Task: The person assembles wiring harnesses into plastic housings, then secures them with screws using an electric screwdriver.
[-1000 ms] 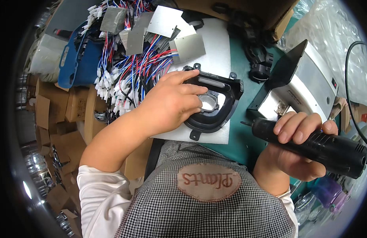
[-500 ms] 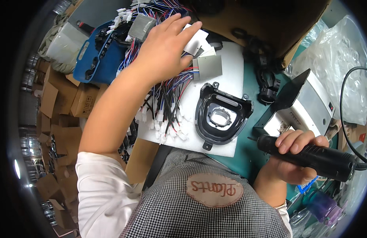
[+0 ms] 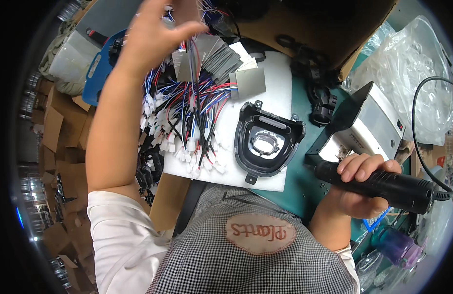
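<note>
My right hand (image 3: 361,183) is wrapped round a black corded electric screwdriver (image 3: 398,192), its tip pointing left. At the upper left my left hand (image 3: 150,36) has its thumb stretched out; its other fingers are partly cut off by the top edge. A brownish flat panel (image 3: 186,11) lies beside that thumb, and whether the hand holds it cannot be made out. Below are a fanned stack of thin grey panels (image 3: 220,61) and a bundle of coloured wires with white connectors (image 3: 190,152). A black plastic housing (image 3: 268,169) with a clear oval centre rests on a white foam sheet (image 3: 226,182).
A white-and-grey device (image 3: 373,130) stands on the green table (image 3: 305,183) beside several black ring-shaped parts (image 3: 324,110). Clear plastic bags (image 3: 412,73) and a purple container (image 3: 398,247) lie right. A blue bin (image 3: 93,81), a large carton (image 3: 265,29) and cardboard boxes (image 3: 70,122) are around.
My left hand has moved up and to the left, uncovering the grey panel stack and more wires. My right hand keeps its grip on the screwdriver. The whole view has shifted slightly.
</note>
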`<state>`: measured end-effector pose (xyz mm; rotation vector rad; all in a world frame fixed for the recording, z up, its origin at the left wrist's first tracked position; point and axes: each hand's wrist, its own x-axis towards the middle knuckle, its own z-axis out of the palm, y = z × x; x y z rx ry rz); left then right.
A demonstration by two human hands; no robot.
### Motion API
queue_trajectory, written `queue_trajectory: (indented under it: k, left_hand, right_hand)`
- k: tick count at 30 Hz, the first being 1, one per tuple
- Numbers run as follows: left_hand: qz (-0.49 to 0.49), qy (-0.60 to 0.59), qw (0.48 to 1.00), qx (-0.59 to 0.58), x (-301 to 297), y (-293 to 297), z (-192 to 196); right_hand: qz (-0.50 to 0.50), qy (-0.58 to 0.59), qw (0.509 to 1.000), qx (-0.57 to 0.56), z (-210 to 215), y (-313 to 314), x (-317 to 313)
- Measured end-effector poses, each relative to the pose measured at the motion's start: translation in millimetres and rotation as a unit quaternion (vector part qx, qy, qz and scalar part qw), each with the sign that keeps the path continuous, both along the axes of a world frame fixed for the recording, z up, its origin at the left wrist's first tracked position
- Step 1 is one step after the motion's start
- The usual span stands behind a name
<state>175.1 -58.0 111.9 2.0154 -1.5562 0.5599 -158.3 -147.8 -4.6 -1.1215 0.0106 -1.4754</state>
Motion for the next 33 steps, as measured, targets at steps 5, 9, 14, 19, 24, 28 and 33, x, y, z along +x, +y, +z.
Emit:
queue_trajectory:
  k: [5,9,14,19,24,28,33]
  left_hand:
    - [-0.149,0.181,0.959,-0.160,47,52,28]
    - [-0.257,0.356,0.884,-0.162,47,99,40]
    - [-0.244,0.466,0.851,0.006,29,100,-6]
    - [-0.230,0.319,0.909,0.136,-21,75,-51]
    - [-0.251,0.251,0.924,0.141,-42,61,-76]
    - [-0.268,0.222,0.928,0.132,-47,59,-81]
    - [-0.259,0.207,0.933,0.138,-49,61,-83]
  right_hand:
    - [-0.001,0.000,1.000,-0.029,0,-3,-4]
    - [0.018,-0.009,0.998,-0.059,12,-3,-10]
    - [-0.017,0.003,0.996,-0.092,28,-3,-35]
    - [-0.081,0.008,0.990,-0.119,34,-2,-58]
    - [-0.111,0.030,0.983,-0.142,27,-3,-60]
    - [-0.131,0.041,0.978,-0.159,20,-10,-59]
    - [-0.131,0.056,0.978,-0.152,16,-12,-52]
